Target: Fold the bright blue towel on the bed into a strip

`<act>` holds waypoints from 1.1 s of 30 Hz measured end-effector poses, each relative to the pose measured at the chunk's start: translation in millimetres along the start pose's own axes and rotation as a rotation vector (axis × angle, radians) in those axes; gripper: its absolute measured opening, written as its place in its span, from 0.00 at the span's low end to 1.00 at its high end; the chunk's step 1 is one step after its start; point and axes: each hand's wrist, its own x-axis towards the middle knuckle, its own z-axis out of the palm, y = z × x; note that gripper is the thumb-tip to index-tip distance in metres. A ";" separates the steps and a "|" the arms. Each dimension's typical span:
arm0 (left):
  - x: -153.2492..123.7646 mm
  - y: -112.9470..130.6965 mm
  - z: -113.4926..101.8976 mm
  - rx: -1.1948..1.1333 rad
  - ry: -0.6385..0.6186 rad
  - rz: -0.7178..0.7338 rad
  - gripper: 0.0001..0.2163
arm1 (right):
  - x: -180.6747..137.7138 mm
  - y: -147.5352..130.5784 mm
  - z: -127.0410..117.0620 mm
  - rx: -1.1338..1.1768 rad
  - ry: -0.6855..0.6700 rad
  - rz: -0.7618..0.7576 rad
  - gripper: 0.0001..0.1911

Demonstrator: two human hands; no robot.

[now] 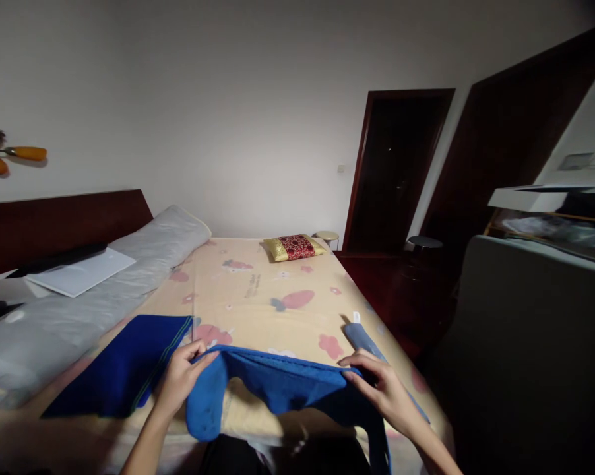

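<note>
A blue cloth (297, 379) is stretched sideways above the near edge of the bed, its upper edge pulled nearly straight. My left hand (181, 373) pinches one end of that edge, where a rounded flap hangs down. Thumb and fingers of my right hand (381, 386) grip the other end, and a narrow strip dangles below it. Left of my left hand lies a flat dark blue cloth (124, 363) with green lines along one side. Partly behind my right hand is a grey-blue fabric piece (364, 340) with a white tag.
The bed (258, 290) has a cream sheet with pink prints. A long grey bolster (149, 264) runs along the headboard (55, 221), with a white flat item (82, 272) on it. A gold-and-red pillow (295, 247) lies at the far end. Stools (425, 243) stand near the door (396, 171).
</note>
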 end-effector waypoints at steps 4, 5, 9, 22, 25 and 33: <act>-4.8 4.5 -1.4 -0.044 0.107 0.025 0.20 | -1.4 11.4 10.4 -0.033 -0.228 -0.047 0.14; -6.2 6.8 -1.6 -0.041 0.114 0.037 0.20 | -1.5 15.6 13.5 -0.035 -0.276 -0.047 0.16; -12.5 19.0 -3.1 -0.015 0.146 0.082 0.19 | 0.3 34.3 20.7 -0.064 -0.327 -0.009 0.23; -20.2 25.1 -37.3 -0.005 0.503 0.097 0.18 | 1.3 94.0 3.3 -0.492 0.011 0.244 0.12; -13.5 18.3 -47.6 0.164 0.430 0.170 0.19 | -1.3 109.2 -8.3 -0.484 0.087 0.275 0.12; -4.6 3.7 -45.7 0.431 -0.028 0.175 0.20 | -13.7 127.3 -43.8 -0.685 0.702 0.120 0.21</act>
